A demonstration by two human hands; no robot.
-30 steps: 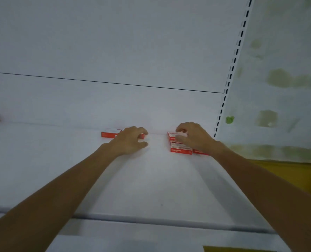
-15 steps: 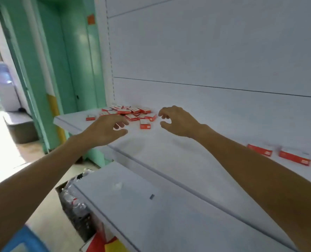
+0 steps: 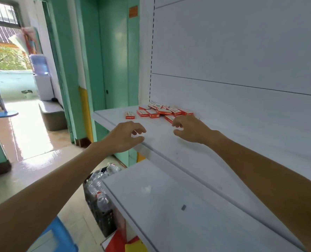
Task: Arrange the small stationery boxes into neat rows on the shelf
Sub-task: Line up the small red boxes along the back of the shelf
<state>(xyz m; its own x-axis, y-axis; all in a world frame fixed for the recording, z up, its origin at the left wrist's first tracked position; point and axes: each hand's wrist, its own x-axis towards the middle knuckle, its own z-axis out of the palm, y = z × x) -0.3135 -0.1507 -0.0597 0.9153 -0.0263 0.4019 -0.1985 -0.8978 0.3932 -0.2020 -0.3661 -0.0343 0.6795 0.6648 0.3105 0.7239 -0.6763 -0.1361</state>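
Several small red-and-white stationery boxes (image 3: 158,110) lie in a loose heap at the far left end of the white shelf (image 3: 187,153), against its back panel. One box (image 3: 129,115) sits apart to the left of the heap. My left hand (image 3: 125,136) hovers over the shelf's front edge, fingers loosely curled, holding nothing. My right hand (image 3: 189,128) is just short of the heap, its fingertips near the closest box (image 3: 169,118); the fingers are bent and empty.
A lower white shelf (image 3: 169,206) juts out below. A crate of plastic bottles (image 3: 100,195) stands on the floor under it, next to a blue stool (image 3: 56,237). Green door frames and an open doorway lie to the left.
The view swung from the right end of the shelf to the left end. Both hands left the boxes there and now reach toward the heap; they have come closer to it in the last half second.
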